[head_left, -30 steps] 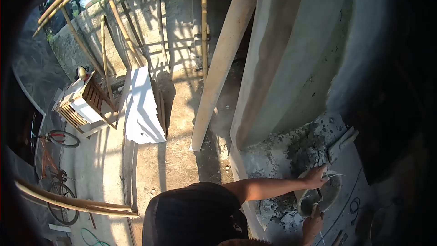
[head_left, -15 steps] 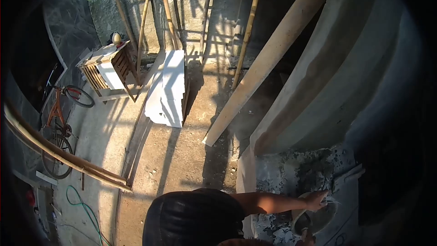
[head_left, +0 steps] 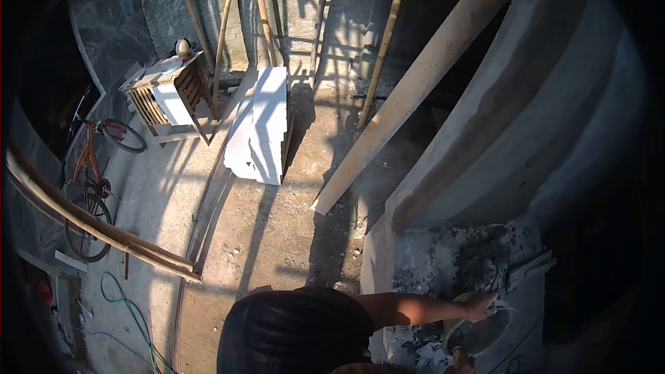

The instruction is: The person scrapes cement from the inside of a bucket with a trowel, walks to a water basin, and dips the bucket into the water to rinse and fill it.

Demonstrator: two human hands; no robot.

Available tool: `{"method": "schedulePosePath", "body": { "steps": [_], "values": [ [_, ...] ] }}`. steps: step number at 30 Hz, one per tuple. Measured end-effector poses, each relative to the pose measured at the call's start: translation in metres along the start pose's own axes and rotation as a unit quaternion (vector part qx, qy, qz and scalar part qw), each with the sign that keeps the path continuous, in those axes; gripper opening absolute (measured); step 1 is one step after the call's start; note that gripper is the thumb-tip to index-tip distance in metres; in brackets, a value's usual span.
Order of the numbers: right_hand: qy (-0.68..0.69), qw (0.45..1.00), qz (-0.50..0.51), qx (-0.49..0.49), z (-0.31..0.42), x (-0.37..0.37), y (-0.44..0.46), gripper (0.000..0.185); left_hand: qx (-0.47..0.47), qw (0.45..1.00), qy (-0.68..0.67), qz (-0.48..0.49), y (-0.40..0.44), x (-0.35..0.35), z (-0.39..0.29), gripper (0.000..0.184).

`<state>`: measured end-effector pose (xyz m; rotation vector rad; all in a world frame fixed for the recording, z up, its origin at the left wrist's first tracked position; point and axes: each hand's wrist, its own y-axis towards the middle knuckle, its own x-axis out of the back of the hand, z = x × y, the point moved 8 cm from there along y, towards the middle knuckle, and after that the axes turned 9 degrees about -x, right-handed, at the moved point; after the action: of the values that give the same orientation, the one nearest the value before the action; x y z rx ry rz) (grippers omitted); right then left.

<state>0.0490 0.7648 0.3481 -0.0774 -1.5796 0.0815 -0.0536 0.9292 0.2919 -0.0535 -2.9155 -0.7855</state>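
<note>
My left hand (head_left: 479,306) is closed on the rim of a round bucket (head_left: 504,325), beside its thin pale handle. At the bucket's lower left edge my right hand (head_left: 463,361) is wrapped round the handle of a tool, which looks like a trowel; its blade is dark and hard to make out inside the bucket. Wet grey mortar (head_left: 479,263) lies on the floor just above the bucket.
A plastered wall (head_left: 485,145) rises above the mortar. A long board (head_left: 415,90) leans nearby. White sheets (head_left: 267,131), a slatted wooden stand (head_left: 166,97), a bicycle (head_left: 89,156), bamboo poles (head_left: 104,225) and a green hose (head_left: 135,315) are at the left.
The view has swung, so the bucket and my right hand sit lower in the frame. My left hand stays on the rim, and my right hand is still at the bucket with the tool.
</note>
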Motion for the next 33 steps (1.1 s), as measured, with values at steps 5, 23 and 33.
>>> {"method": "schedulePosePath", "body": {
  "steps": [5,23,33],
  "values": [
    [-0.044,0.997,-0.049,-0.036,-0.024,-0.002,0.022,0.050,-0.008,1.000,0.013,0.007,-0.005,-0.005,-0.009,0.034],
    [0.237,0.966,0.073,-0.077,-0.049,-0.054,0.026,0.048,0.008,1.000,0.020,-0.005,-0.005,-0.009,-0.005,0.036],
    [0.088,0.992,0.041,0.082,-0.002,-0.040,0.006,0.054,0.025,1.000,0.009,0.004,-0.002,-0.001,0.005,0.037]
  ]
}}
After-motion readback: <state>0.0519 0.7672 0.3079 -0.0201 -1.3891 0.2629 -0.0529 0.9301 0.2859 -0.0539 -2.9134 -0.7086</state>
